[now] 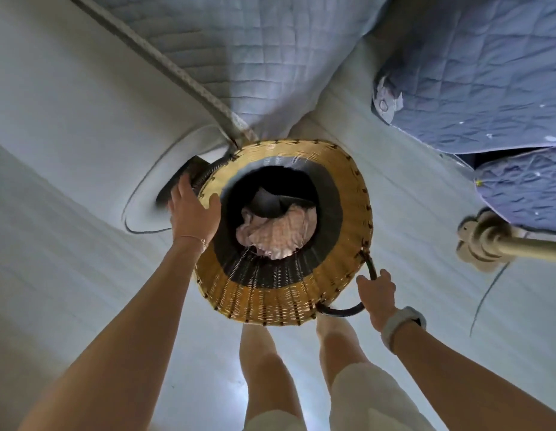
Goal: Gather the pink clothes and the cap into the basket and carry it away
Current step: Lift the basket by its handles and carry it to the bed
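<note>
A tall wicker basket [348,213] with a tan rim and a dark band stands in front of my legs. Pink clothes [276,233] lie bunched at its bottom, with a dark cap [272,203] partly under them. My left hand [192,209] grips the left rim, with the fingers around the black handle there and the thumb inside the rim. My right hand [378,290] is closed around the black loop handle [348,311] on the right side.
A bed with a blue quilted cover [227,57] and quilted pillows [476,76] fills the top of the view. A brass bedpost knob [480,241] sticks out at the right. A pale round object [152,200] lies on the floor left of the basket.
</note>
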Available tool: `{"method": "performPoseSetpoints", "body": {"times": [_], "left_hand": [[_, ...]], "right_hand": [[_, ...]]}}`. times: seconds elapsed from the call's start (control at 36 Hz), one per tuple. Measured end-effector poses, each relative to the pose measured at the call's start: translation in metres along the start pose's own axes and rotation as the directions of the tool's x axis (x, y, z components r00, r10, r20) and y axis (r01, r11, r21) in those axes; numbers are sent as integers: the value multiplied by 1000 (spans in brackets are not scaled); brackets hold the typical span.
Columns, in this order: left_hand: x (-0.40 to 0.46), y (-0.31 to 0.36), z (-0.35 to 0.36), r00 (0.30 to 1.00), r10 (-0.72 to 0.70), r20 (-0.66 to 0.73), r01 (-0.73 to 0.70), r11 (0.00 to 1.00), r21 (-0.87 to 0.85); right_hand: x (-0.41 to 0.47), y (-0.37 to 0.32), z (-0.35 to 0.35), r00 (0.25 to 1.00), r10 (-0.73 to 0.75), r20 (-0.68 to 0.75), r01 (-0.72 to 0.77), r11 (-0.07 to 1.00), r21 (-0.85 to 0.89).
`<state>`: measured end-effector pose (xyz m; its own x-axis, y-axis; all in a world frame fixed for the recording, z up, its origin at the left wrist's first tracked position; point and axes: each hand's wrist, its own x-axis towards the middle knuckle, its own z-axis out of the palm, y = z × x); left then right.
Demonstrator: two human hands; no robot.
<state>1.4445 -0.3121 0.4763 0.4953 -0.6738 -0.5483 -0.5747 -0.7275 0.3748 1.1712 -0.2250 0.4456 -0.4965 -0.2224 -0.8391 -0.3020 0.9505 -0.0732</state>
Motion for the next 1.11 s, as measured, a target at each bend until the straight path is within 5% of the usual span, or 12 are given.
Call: {"method": "performPoseSetpoints", "body": {"times": [0.25,0.44,0.61,0.81,0.94,1.11], "left_hand": [[20,13,7,991,31,126,-53,984,168],[-10,1,-10,966,71,249,-109,984,142],[-25,-11,-48,950,74,302,-125,980,153],[-48,21,-72,941,238,242,-267,959,96],[-81,48,-66,932,297,207,-317,946,71],[-152,55,-27,909,337,247,-379,914,145]], "right_hand": [[0,4,26,981,140,134,-186,873,451],[-32,6,45,983,148,109,-183,845,502],[-65,23,25,994,102,43,-108,803,586],[-101,28,-16,991,35,-127,73,657,750],[-110,45,-50,966,60,-252,179,546,818],[-122,116,-71,924,132,-359,235,544,805]]}}
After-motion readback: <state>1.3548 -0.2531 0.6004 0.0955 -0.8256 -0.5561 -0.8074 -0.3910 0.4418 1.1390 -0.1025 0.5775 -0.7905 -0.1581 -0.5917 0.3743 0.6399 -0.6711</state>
